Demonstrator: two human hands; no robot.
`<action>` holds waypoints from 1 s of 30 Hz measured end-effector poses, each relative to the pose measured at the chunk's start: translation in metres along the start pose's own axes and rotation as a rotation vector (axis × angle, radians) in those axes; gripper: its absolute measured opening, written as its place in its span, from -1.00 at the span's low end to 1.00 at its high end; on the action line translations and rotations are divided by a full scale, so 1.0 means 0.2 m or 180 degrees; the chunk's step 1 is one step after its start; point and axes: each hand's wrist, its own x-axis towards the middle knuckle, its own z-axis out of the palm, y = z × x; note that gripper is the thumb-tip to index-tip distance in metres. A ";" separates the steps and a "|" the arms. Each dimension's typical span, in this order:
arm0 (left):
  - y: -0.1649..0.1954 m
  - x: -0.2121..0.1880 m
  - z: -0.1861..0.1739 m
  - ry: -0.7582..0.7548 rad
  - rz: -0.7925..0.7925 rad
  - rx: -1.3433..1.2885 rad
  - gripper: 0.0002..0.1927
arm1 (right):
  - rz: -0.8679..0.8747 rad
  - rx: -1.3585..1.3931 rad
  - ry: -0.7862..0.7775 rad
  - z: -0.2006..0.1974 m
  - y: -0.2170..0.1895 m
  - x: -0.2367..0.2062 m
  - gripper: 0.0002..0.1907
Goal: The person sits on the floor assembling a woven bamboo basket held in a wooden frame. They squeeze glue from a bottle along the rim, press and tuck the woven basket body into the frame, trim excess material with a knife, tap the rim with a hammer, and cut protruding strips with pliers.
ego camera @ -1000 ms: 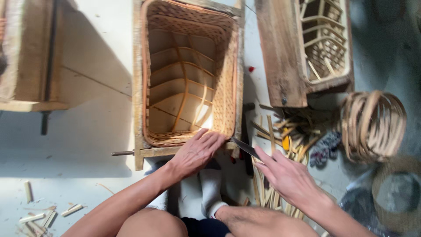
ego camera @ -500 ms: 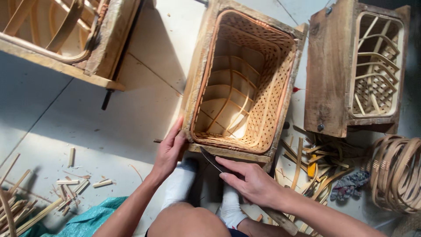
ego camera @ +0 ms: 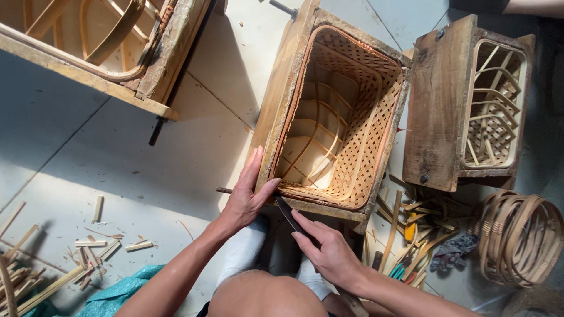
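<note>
A woven bamboo basket sits inside a wooden frame mould on the pale floor. My left hand grips the mould's near left corner, fingers flat along its outer side and thumb over the rim. My right hand is closed around a dark knife, with the forefinger laid along the blade. The blade points up and left to the near edge of the basket rim. My knees and white socks show below the hands.
A second wooden mould with a part-woven basket stands to the right. A third mould is at the top left. Coiled bamboo hoops lie at the right. Loose bamboo strips and offcuts litter the floor; a teal cloth lies below.
The view has swung right and tilted. My left hand moved from the basket's near rim to the mould's left corner. My right hand brought the knife up to the near rim.
</note>
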 end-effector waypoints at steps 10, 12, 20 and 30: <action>0.09 -0.03 -0.02 0.0207 0.0307 0.0440 -0.25 | -0.0751 -0.0975 -0.0660 -0.43 -0.23 0.02 -0.39; 0.12 -0.01 -0.01 0.0169 0.0445 0.1103 -0.29 | 0.0053 -0.2658 -0.0701 -0.59 -0.32 0.10 -0.37; 0.15 0.18 0.07 0.0536 0.0755 0.1924 -0.32 | -0.1450 -0.5020 0.0368 -0.77 -0.53 0.58 -0.52; 0.12 0.21 0.08 0.0562 0.0685 0.1660 -0.35 | -0.1827 -0.6136 0.0113 -0.78 -0.67 0.79 -0.73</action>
